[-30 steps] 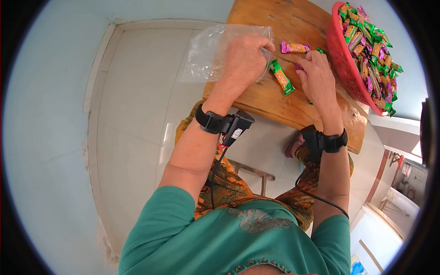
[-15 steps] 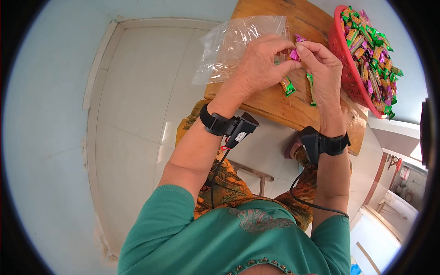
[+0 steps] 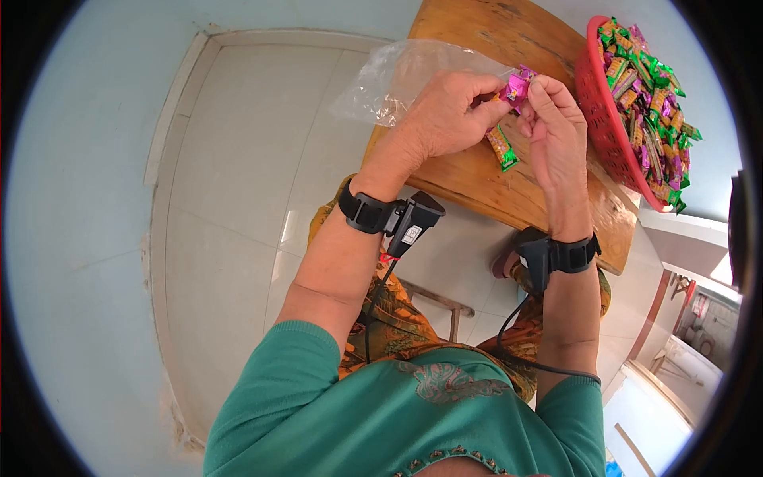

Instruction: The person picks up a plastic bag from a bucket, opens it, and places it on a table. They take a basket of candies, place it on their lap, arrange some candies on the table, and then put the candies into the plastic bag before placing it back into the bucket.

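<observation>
A shiny purple-wrapped candy (image 3: 517,89) is held up between my two hands over the wooden table. My left hand (image 3: 455,111) pinches its left side between thumb and fingers. At its right edge, the thumb and forefinger of my right hand (image 3: 558,127) are pinched together on the wrapper. Just below the left fingertips a green-and-orange wrapped candy (image 3: 502,149) lies on the tabletop. A clear plastic bag (image 3: 389,83) spreads over the table's left edge, partly hidden behind my left hand.
A red plastic basket (image 3: 602,107) heaped with green, orange and purple wrapped candies stands at the table's right side. The wooden table (image 3: 469,179) reaches toward my knees. Black wrist straps with cables (image 3: 405,222) hang from both forearms. A low stool (image 3: 453,318) shows below.
The purple candy has shifted slightly and shows more of its wrapper. A green packet beside my right palm is out of sight now. The plastic bag lies lower and flatter.
</observation>
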A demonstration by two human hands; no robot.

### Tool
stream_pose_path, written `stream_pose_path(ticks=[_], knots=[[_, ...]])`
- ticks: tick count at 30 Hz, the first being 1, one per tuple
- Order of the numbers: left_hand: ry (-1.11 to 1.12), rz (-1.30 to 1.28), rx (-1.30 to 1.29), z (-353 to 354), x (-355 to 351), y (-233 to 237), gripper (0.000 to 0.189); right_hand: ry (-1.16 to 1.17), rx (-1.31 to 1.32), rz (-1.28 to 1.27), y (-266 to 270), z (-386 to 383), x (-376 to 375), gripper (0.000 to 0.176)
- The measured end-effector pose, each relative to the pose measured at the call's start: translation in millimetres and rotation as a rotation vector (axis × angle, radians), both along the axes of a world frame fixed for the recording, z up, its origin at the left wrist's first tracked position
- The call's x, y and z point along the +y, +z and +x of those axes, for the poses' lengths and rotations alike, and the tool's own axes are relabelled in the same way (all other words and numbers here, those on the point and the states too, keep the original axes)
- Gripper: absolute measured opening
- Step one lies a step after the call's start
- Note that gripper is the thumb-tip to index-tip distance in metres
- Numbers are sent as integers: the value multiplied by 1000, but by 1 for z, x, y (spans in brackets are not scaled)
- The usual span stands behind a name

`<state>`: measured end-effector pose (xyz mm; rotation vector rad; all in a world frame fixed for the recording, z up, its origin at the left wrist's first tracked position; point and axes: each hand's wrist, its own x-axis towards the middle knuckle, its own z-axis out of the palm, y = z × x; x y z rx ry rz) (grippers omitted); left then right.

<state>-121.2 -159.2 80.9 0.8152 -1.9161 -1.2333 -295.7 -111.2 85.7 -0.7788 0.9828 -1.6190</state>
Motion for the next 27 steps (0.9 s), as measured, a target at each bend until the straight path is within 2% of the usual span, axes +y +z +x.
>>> stream_pose_path(ticks=[3, 5, 9, 12, 14, 17, 19, 21, 23, 27], knots=[[-20, -9, -25, 7, 1, 8, 13, 42, 10, 30, 7, 3, 2, 10], [-33, -57, -68, 8, 1, 9, 13, 87, 170, 87, 15, 6, 3, 9], [-79, 68, -87, 8, 0, 2, 17, 61, 338, 80, 12, 3, 1, 9], [-114, 171, -32, 8, -1, 1, 20, -43, 374, 56, 9, 12, 3, 7], [-132, 221, 19, 8, -2, 3, 22, -251, 584, -137, 4, 21, 2, 8], [-102, 117, -24, 11, -5, 4, 25, -199, 639, -19, 6, 20, 0, 10], [65, -31, -242, 12, -7, 3, 26, -195, 599, 69, 7, 6, -7, 10], [144, -56, -216, 10, -5, 1, 26, -180, 558, 157, 1, -17, -22, 11], [217, -85, -189, 9, -5, -2, 25, -250, 212, 232, -13, -41, -39, 12], [320, -243, -185, 6, -10, -15, 18, -337, 76, 264, -27, -63, -62, 16]])
